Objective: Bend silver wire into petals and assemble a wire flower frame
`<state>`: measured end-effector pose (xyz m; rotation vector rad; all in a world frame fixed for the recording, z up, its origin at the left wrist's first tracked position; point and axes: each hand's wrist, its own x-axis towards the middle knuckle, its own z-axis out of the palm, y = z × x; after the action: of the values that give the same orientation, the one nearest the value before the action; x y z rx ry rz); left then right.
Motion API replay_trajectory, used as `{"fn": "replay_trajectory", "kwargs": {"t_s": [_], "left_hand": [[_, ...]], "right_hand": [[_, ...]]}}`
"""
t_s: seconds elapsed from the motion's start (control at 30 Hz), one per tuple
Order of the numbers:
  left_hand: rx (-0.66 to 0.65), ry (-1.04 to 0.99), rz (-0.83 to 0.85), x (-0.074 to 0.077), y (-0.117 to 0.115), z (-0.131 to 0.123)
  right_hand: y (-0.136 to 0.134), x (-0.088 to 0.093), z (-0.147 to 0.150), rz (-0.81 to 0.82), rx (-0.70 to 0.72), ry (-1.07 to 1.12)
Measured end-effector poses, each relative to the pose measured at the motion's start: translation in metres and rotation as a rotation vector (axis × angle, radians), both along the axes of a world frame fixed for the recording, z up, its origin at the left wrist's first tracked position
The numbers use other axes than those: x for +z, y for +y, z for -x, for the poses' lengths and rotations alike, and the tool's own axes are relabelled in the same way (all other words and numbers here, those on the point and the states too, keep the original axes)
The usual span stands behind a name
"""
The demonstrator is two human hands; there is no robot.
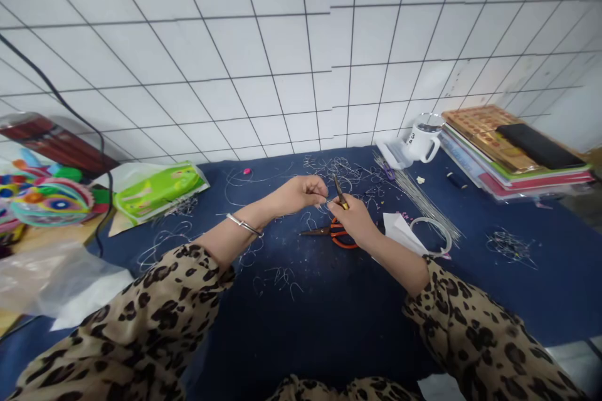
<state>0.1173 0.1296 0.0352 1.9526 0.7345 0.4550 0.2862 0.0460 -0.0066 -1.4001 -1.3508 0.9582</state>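
Note:
Above the middle of the blue cloth, my left hand (pixel 301 193) is closed in a pinch, apparently on a thin piece of wire too fine to see clearly. My right hand (pixel 355 218) is close beside it, wrapped round a slim pointed metal tool (pixel 340 192) with a dark tip and a yellowish lower part; its exact kind is unclear. Below the hands lie scissors (pixel 342 234) with orange handles, their blades pointing left. Loose bent wires (pixel 333 169) are tangled beyond my hands, and cut wire bits (pixel 281 277) lie nearer to me.
Straight wires (pixel 421 194), a clear ring (pixel 444 238) and white paper (pixel 402 232) lie right. Behind stand a white mug (pixel 421 141) and stacked books (pixel 508 156) with a black phone (pixel 538 143). Left are a green packet (pixel 160 191) and plastic bag (pixel 61 279). A tiled wall (pixel 282 44) borders the table.

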Motion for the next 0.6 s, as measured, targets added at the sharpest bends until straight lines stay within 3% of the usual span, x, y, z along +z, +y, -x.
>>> {"fn": "replay_trajectory", "kwargs": {"t_s": [0.2, 0.4, 0.5, 0.6], "left_hand": [[0.046, -0.026, -0.025, -0.008, 0.000, 0.004], [0.141, 0.046, -0.109, -0.022, 0.018, 0.010], [0.125, 0.085, -0.116, -0.020, 0.018, 0.009], [0.126, 0.067, -0.063, -0.013, 0.000, 0.011]], "right_hand": [[0.003, -0.014, -0.001, 0.060, -0.044, 0.050], [0.004, -0.017, -0.002, 0.052, -0.091, 0.091], [0.003, -0.014, -0.002, 0.025, -0.096, 0.062], [-0.001, -0.011, 0.001, 0.015, -0.080, 0.023]]}}
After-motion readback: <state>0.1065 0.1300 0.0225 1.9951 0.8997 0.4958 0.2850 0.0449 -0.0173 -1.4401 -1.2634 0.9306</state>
